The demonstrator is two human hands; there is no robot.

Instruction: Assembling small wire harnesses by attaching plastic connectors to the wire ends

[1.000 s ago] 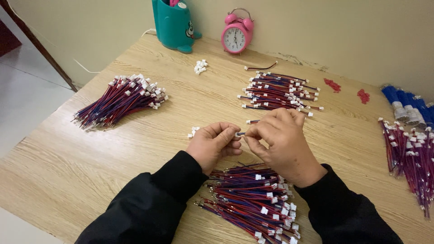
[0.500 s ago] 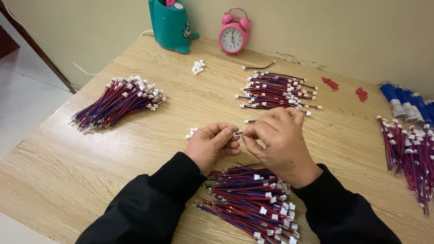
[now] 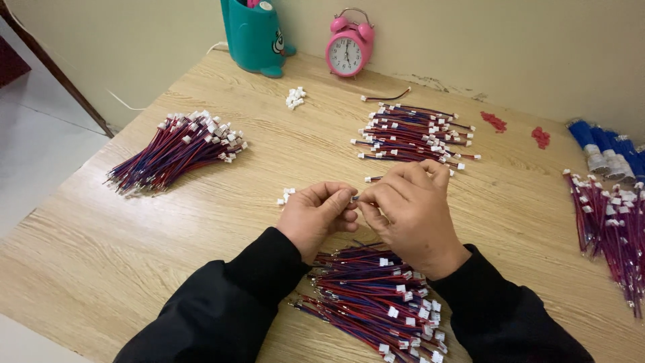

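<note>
- Your left hand (image 3: 316,214) and right hand (image 3: 410,212) met over the middle of the tabletop (image 3: 134,235), fingertips pinched narrowly together on a small wire end (image 3: 354,197); most of that piece was hidden by your fingers, so I cannot tell how it sat between them.
- Just beneath your wrists, toward the near edge, lay a heap of red and blue wires (image 3: 373,299) with white plugs, partly covered by your black sleeves (image 3: 222,309).
- A few loose white plugs (image 3: 285,195) lay just left of your left hand.
- Beyond your right hand, toward the far edge, lay a spread pile of wires (image 3: 413,134) with white ends, and one single wire (image 3: 386,96) apart behind it.
- Near the left edge lay a tight bundle of wires (image 3: 171,151), its plug ends pointing toward the far side.
- A small cluster of white plugs (image 3: 295,97) lay near the far edge, in front of a teal holder (image 3: 254,37) and a pink alarm clock (image 3: 349,48), both standing against the wall (image 3: 470,40).
- At the right edge lay another bunch of wires (image 3: 611,228), with blue rolls (image 3: 605,148) behind it and two small red scraps (image 3: 517,129) near the far right corner.
- The surface was pale wood grain; the wall was plain cream, and a light floor (image 3: 33,154) showed past the left edge.
</note>
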